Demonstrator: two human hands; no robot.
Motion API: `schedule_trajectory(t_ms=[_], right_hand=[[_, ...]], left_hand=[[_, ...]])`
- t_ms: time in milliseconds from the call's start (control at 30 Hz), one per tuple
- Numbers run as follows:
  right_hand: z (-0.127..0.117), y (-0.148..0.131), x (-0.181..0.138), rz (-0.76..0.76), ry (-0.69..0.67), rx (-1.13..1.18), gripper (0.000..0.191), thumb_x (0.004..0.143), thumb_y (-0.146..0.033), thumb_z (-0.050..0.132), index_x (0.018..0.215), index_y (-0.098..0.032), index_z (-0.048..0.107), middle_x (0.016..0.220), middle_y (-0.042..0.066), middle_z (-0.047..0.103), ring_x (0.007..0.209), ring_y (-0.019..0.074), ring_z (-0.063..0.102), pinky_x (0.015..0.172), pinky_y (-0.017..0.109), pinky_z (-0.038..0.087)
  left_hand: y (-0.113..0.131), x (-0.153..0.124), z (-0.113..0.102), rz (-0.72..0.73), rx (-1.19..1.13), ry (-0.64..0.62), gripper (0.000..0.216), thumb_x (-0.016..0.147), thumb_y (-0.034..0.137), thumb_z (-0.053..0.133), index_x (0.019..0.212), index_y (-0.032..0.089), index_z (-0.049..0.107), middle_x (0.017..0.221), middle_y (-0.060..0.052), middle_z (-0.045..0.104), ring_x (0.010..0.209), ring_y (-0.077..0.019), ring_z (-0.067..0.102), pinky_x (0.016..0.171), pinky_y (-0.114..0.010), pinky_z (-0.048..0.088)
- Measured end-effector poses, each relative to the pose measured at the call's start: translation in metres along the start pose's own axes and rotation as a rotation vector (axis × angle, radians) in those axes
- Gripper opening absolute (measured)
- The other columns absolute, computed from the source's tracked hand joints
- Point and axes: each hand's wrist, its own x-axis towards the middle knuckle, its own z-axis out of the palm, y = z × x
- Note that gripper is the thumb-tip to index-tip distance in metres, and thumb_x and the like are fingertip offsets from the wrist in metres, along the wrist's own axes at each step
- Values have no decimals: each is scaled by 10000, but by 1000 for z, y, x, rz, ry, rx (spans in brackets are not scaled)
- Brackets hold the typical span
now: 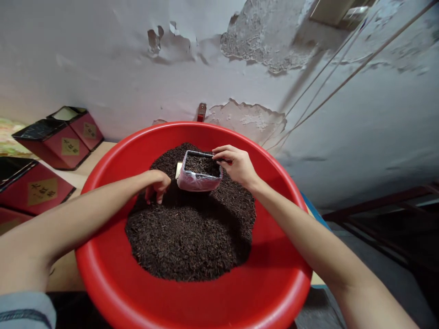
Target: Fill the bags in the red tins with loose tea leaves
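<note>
Dark, thin dried leaves that look like loose tea (192,242) lie heaped in a big red basin (192,301). Among them, toward the far side, is a small rectangular box (200,182) in clear plastic, filled with the same leaves. My right hand (236,167) grips the box at its right rim, fingers on top and thumb on the outer side. Left of the box, my left hand (158,185) hangs bent at the wrist, its fingers apart and pointing down at the leaves. A small pale piece (179,170) shows by the box's left side; what it is I cannot tell.
Several red boxes with black rims and gold labels (70,146) stand at the left on a light wooden surface (94,157). A peeling wall (137,87) rises behind the basin. Cords (343,82) slant across the upper right, and a dark frame (384,205) is at the right.
</note>
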Motion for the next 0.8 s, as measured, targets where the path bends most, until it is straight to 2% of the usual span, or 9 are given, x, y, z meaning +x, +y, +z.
schedule_trajectory(t_ms=[67, 133, 267, 333, 400, 533, 633, 700, 800], right_hand=[[0, -2, 0, 1, 26, 47, 187, 833, -83, 657, 886, -217, 776, 1092, 68, 749, 1030, 199, 706, 895, 368, 595], [2, -2, 1, -5, 26, 92, 166, 838, -96, 667, 881, -218, 772, 1083, 65, 746, 1030, 193, 701, 906, 363, 588], [7, -1, 5, -54, -42, 150, 114, 861, -139, 682, 889, -212, 766, 1087, 71, 741, 1009, 185, 704, 879, 351, 597], [9, 0, 8, -104, -58, 141, 101, 880, -158, 678, 897, -210, 763, 1086, 77, 741, 993, 184, 707, 862, 349, 600], [8, -1, 9, -152, -40, 118, 96, 894, -170, 673, 898, -211, 760, 1072, 79, 743, 977, 184, 708, 853, 351, 598], [-2, -4, 7, -142, 41, 35, 107, 904, -195, 666, 851, -223, 755, 1010, 66, 747, 911, 179, 705, 823, 340, 593], [-12, 5, 4, 33, 76, -118, 131, 904, -178, 637, 892, -212, 763, 1008, 75, 738, 920, 190, 696, 825, 333, 585], [-16, 19, 0, 223, -44, -293, 197, 896, -154, 620, 1016, -201, 770, 1038, 88, 740, 941, 201, 699, 859, 338, 573], [-10, 44, -15, 439, -454, -512, 375, 807, -145, 723, 1180, -183, 750, 1017, 104, 769, 890, 214, 724, 822, 317, 570]], left_hand=[[0, -17, -20, -64, -67, -149, 390, 487, 131, 924, 623, 182, 562, 474, -5, 612, 528, -300, 702, 542, -409, 612], [-1, -38, -44, -7, -118, -84, 311, 565, 149, 871, 667, 191, 580, 492, 33, 605, 547, -246, 702, 573, -339, 596], [10, -78, -78, 193, -9, 437, 141, 694, 255, 808, 785, 188, 725, 611, 9, 702, 606, -188, 708, 645, -264, 550], [26, -89, -79, 335, 25, 748, 187, 738, 285, 795, 894, 184, 776, 720, -14, 757, 692, -178, 721, 714, -258, 546], [46, -90, -70, 504, 4, 921, 257, 774, 259, 781, 1020, 184, 786, 854, -31, 792, 781, -171, 732, 780, -260, 549], [75, -77, -48, 771, 86, 858, 277, 807, 144, 735, 1070, 210, 791, 1051, -56, 804, 938, -192, 750, 895, -309, 564], [72, -69, -45, 893, 73, 772, 348, 793, 119, 731, 1115, 238, 784, 1234, -52, 760, 1132, -213, 715, 1025, -349, 540], [61, -66, -50, 886, -37, 773, 369, 816, 169, 726, 1179, 227, 762, 1272, -52, 743, 1192, -211, 690, 1085, -360, 511], [36, -59, -60, 659, -167, 922, 356, 927, 264, 623, 1263, 200, 718, 1286, -62, 736, 1214, -200, 677, 1121, -358, 483]])
